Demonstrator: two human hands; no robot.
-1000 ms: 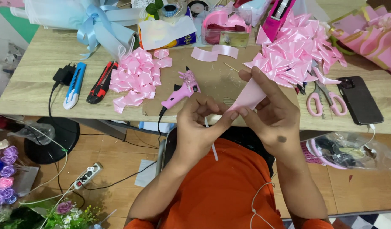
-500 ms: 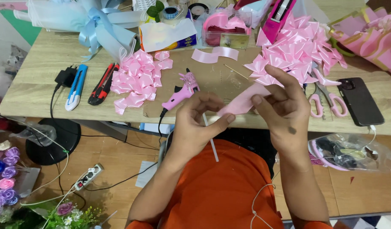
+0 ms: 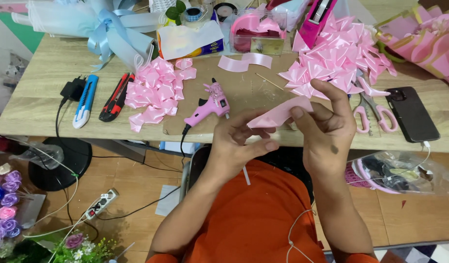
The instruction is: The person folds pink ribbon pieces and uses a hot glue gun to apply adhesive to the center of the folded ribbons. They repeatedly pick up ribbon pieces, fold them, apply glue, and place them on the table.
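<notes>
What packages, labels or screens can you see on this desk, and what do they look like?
Tissue box: back of the table, centre-left; flat, white top, blue and yellow side.
Phone: right end of the table, lying flat; black rectangle, screen dark.
Clear plastic box: back centre; holds pink ribbon, small label on its front.

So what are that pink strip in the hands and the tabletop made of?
The strip, held by both hands, looks like satin ribbon: smooth, with a soft sheen and a crisp fold. The tabletop looks like pale wood or wood-look laminate, matte with grain lines; I cannot tell which.

Glossy satin ribbon (image 3: pixel 278 114) — matt wooden table (image 3: pixel 39 97), plastic glue gun (image 3: pixel 207 107).
</notes>
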